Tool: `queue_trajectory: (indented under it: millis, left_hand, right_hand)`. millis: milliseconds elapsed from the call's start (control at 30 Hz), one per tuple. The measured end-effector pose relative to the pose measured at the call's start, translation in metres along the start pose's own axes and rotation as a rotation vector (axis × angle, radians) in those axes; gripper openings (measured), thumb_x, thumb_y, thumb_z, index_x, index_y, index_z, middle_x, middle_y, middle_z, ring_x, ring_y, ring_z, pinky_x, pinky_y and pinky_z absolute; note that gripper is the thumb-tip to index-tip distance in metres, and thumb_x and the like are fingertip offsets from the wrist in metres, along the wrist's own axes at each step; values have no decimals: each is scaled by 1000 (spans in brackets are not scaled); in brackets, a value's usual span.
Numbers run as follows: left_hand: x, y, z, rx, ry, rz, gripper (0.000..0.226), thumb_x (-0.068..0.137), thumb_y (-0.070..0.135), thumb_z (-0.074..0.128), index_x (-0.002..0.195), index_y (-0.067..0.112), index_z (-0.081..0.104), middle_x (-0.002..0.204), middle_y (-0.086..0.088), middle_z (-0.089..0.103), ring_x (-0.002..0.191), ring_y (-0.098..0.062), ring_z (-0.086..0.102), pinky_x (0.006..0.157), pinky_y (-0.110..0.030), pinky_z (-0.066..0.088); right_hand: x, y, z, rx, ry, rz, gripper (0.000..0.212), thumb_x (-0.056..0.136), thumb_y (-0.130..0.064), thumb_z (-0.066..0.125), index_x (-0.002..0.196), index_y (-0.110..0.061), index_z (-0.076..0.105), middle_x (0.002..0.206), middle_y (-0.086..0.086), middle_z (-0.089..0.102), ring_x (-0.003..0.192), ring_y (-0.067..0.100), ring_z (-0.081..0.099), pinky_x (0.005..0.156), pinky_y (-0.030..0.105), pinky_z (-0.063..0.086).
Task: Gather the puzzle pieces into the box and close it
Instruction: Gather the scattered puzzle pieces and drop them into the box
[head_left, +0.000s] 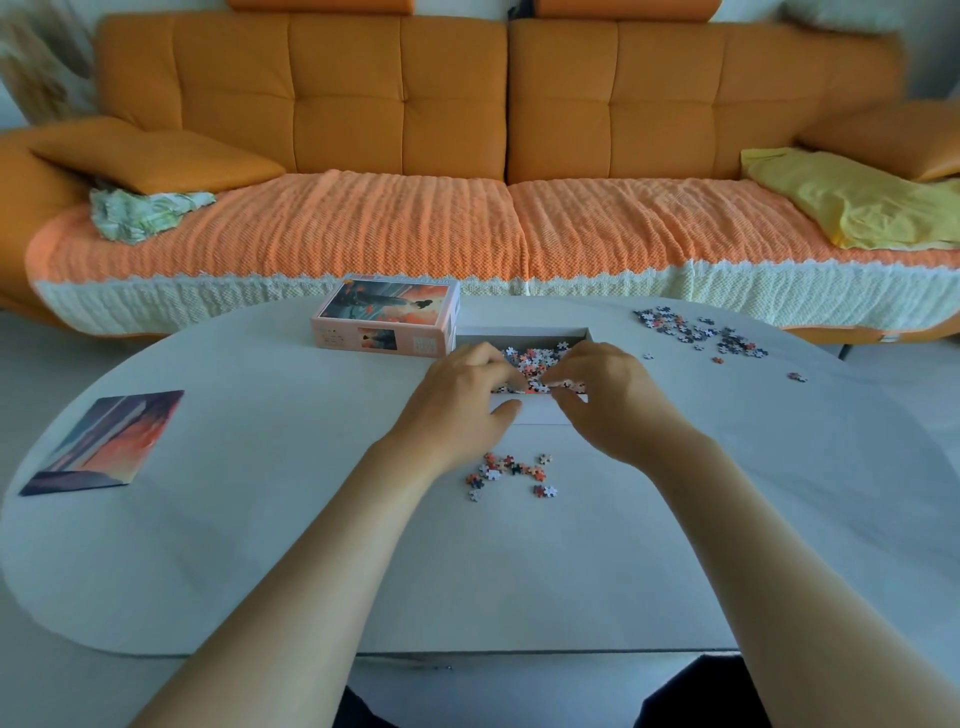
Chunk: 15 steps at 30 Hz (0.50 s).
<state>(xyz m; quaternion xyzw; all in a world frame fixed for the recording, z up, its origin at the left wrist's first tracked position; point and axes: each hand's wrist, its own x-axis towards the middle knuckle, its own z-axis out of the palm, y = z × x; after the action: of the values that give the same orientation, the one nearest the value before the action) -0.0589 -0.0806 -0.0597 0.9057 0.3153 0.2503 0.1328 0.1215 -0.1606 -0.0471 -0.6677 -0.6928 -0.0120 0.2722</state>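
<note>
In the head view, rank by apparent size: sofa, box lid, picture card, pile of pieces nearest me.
Largest: sofa
Then picture card and box lid: alike, card sits nearer, so unranked
Smallest: pile of pieces

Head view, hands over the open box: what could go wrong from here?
1. Pieces may spill over the near wall of the box, where the left hand and right hand crowd it.
2. The far pile on the right could be missed before the lid goes on.
3. Reaching back and forth might scatter the near cluster across the table.
</note>
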Motion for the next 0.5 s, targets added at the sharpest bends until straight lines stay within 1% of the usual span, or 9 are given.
queue_trajectory:
  millis: [67, 100, 167, 233, 267, 333, 367, 433, 500]
  left_hand:
    - [-9, 4, -8, -50, -11, -12, 9, 88, 26, 66, 97, 26, 68, 98, 11, 53, 90, -10, 53, 78, -30, 45]
    - [-13, 5, -12, -69, -58, -30, 7, 87, 27, 66, 95, 28, 66, 95, 13, 54, 83, -9, 55, 73, -29, 46]
    - [-22, 6, -17, -52, -222, -90, 11, 85, 32, 68, 96, 32, 66, 99, 15, 58, 78, -4, 55, 73, -28, 48]
    - [-31, 2, -18, 49, -361, -136, 26, 83, 40, 69, 108, 37, 64, 110, 15, 56, 85, -2, 52, 77, -26, 45]
    - [-35, -1, -18, 104, -401, -155, 39, 80, 44, 70, 118, 38, 61, 116, 14, 52, 94, -4, 51, 82, -27, 45]
    - [-43, -7, -18, 162, -456, -204, 64, 77, 50, 71, 136, 34, 51, 124, 11, 45, 116, -9, 43, 97, -33, 43]
    - [-45, -10, -18, 158, -473, -221, 68, 77, 50, 71, 139, 32, 49, 124, 10, 43, 121, -10, 40, 101, -35, 41]
    - [-48, -12, -15, 99, -458, -217, 59, 81, 45, 71, 135, 29, 54, 117, 9, 45, 113, -10, 42, 99, -29, 40]
    - [-48, -8, -10, 42, -404, -184, 44, 85, 36, 70, 127, 27, 62, 105, 8, 48, 98, -8, 48, 86, -22, 40]
  right_hand:
    - [-5, -9, -4, 42, -29, -35, 18, 87, -11, 66, 99, -22, 76, 90, -9, 63, 75, 0, 55, 76, 16, 47]
    - [-8, -13, -5, 44, -97, -30, 18, 87, -14, 66, 99, -24, 75, 88, -15, 60, 69, -6, 52, 73, 10, 44]
    - [-13, -19, -5, 6, -289, 17, 20, 87, -22, 66, 104, -30, 72, 92, -19, 58, 68, -11, 47, 77, 13, 47]
    - [-21, -23, -5, -28, -449, 92, 32, 84, -31, 68, 116, -32, 67, 109, -14, 58, 78, -8, 49, 84, 18, 45]
    - [-24, -24, -5, -35, -504, 130, 41, 81, -34, 68, 122, -31, 63, 116, -11, 55, 89, -3, 51, 89, 20, 44]
    - [-29, -26, -4, -63, -576, 175, 50, 79, -36, 68, 128, -30, 58, 121, -7, 49, 108, 9, 50, 96, 28, 45]
    - [-31, -27, -4, -78, -585, 177, 49, 79, -36, 68, 127, -29, 59, 120, -5, 50, 111, 13, 50, 96, 29, 45]
    - [-32, -32, -2, -82, -555, 164, 36, 83, -32, 69, 118, -25, 66, 116, -2, 57, 107, 15, 55, 93, 27, 47]
    - [-32, -36, 3, -80, -499, 152, 23, 86, -20, 65, 108, -20, 73, 109, -1, 65, 101, 17, 59, 87, 26, 49]
